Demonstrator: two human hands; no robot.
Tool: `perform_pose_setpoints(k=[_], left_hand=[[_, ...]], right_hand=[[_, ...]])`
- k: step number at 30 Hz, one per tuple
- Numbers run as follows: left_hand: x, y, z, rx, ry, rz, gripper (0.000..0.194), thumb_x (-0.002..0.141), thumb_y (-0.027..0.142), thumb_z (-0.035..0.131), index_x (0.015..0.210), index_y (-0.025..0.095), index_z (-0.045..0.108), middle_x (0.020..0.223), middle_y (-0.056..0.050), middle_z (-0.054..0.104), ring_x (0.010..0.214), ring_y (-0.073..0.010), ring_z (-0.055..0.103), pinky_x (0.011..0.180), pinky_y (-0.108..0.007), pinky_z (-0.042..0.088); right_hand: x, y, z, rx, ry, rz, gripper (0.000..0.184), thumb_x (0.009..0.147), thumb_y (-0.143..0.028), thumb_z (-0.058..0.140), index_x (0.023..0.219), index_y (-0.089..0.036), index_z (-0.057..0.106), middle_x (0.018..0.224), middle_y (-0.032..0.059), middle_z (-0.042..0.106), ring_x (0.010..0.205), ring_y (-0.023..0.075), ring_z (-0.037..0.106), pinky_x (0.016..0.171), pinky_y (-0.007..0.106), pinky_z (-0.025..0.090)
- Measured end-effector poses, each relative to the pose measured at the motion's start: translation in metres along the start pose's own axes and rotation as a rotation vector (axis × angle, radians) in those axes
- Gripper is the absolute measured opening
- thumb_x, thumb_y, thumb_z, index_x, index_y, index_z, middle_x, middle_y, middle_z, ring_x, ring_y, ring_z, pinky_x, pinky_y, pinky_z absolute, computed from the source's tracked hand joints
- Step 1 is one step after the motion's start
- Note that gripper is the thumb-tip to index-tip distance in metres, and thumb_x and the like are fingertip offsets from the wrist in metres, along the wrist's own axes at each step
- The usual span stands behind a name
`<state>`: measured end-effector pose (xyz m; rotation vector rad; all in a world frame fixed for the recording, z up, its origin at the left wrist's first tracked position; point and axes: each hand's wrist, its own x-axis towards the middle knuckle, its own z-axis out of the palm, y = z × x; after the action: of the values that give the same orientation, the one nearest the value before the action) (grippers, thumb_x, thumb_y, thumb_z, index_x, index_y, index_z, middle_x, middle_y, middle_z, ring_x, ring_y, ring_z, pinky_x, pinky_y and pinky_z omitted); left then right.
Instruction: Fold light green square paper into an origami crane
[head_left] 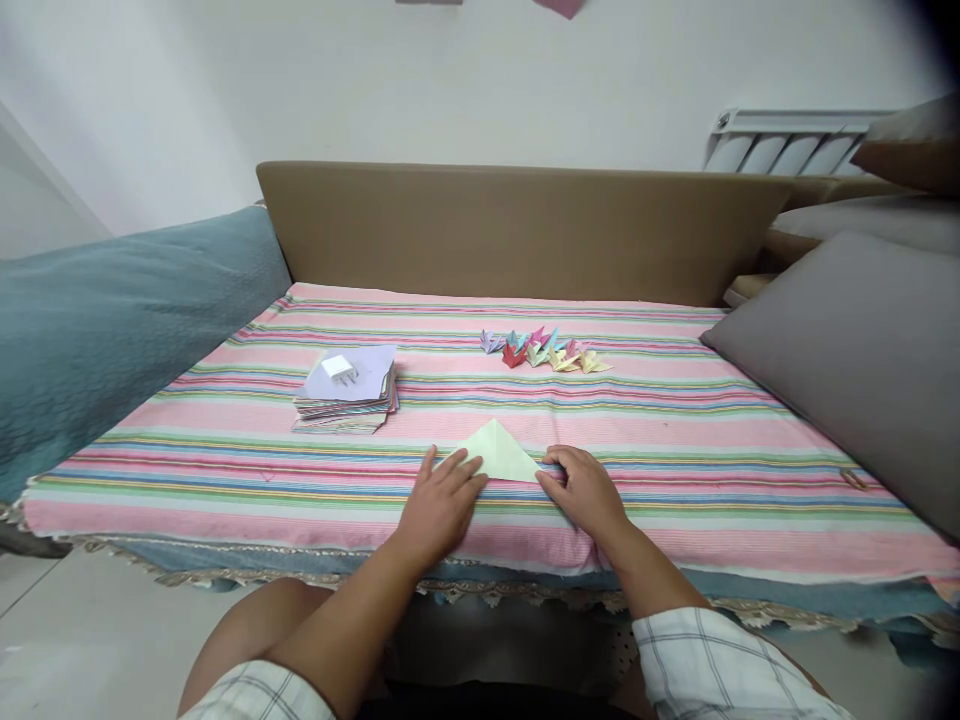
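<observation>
A pale green sheet of origami paper (501,452), folded into a triangle, lies flat on the striped cloth with its peak pointing away from me. My left hand (444,497) rests with fingers spread over the paper's left corner, pressing it down. At the right corner, my right hand (583,488) pinches the paper between thumb and curled fingers. Beyond the triangle, a group of small folded paper cranes (538,353) in several colours sits on the cloth.
A stack of coloured paper sheets (346,405) stands to the left, with a small white block (339,369) on top. Grey cushions (847,360) lie at the right, a teal armrest (135,320) at the left. The brown backrest (510,230) closes off the far side. A small brown object (853,480) lies near the right edge.
</observation>
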<state>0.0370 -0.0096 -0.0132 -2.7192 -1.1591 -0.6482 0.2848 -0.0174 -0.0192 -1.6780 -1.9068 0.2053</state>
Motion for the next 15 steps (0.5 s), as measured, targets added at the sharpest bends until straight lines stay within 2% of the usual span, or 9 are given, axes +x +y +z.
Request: perform_pose_setpoints(k=[3, 6, 11, 14, 15], left_hand=[[0.000, 0.014, 0.002, -0.038, -0.090, 0.107, 0.040, 0.088, 0.036, 0.047, 0.127, 0.026, 0.051, 0.132, -0.007, 0.053, 0.129, -0.0263, 0.039, 0.111, -0.053, 0.017], [0.000, 0.018, 0.005, -0.043, -0.144, 0.162, 0.055, 0.086, 0.048, 0.048, 0.135, 0.024, 0.041, 0.137, -0.008, 0.047, 0.132, -0.0266, 0.035, 0.112, -0.050, 0.019], [-0.001, 0.015, 0.008, -0.046, -0.184, 0.165, 0.059, 0.086, 0.052, 0.046, 0.137, 0.024, 0.038, 0.140, -0.007, 0.044, 0.132, -0.0258, 0.034, 0.110, -0.045, 0.024], [0.000, 0.015, 0.006, -0.052, -0.203, 0.166, 0.058, 0.086, 0.052, 0.045, 0.137, 0.024, 0.037, 0.142, -0.006, 0.042, 0.133, -0.0263, 0.034, 0.110, -0.045, 0.024], [0.000, 0.015, 0.006, -0.055, -0.209, 0.167, 0.058, 0.086, 0.051, 0.045, 0.137, 0.024, 0.037, 0.142, -0.006, 0.042, 0.133, -0.0266, 0.034, 0.110, -0.046, 0.024]], right_hand=[[0.000, 0.001, 0.001, -0.010, 0.001, -0.018, 0.022, 0.080, -0.034, 0.053, 0.097, -0.023, 0.061, 0.107, 0.0063, 0.064, 0.100, 0.0251, 0.056, 0.085, 0.039, 0.044], [0.000, 0.002, 0.002, -0.006, 0.016, -0.033, 0.024, 0.080, -0.034, 0.053, 0.099, -0.022, 0.061, 0.106, 0.0065, 0.065, 0.100, 0.0253, 0.056, 0.086, 0.040, 0.044], [-0.003, -0.001, 0.003, 0.005, 0.091, -0.102, 0.024, 0.083, -0.032, 0.050, 0.101, -0.022, 0.061, 0.109, 0.0076, 0.064, 0.103, 0.0252, 0.056, 0.089, 0.041, 0.042], [-0.010, -0.014, 0.005, 0.021, 0.118, -0.223, 0.023, 0.087, -0.030, 0.047, 0.103, -0.021, 0.060, 0.111, 0.0078, 0.064, 0.106, 0.0232, 0.055, 0.094, 0.042, 0.038], [-0.013, -0.020, 0.006, 0.029, 0.092, -0.288, 0.024, 0.088, -0.030, 0.046, 0.106, -0.021, 0.059, 0.111, 0.0076, 0.064, 0.107, 0.0222, 0.055, 0.097, 0.042, 0.036]])
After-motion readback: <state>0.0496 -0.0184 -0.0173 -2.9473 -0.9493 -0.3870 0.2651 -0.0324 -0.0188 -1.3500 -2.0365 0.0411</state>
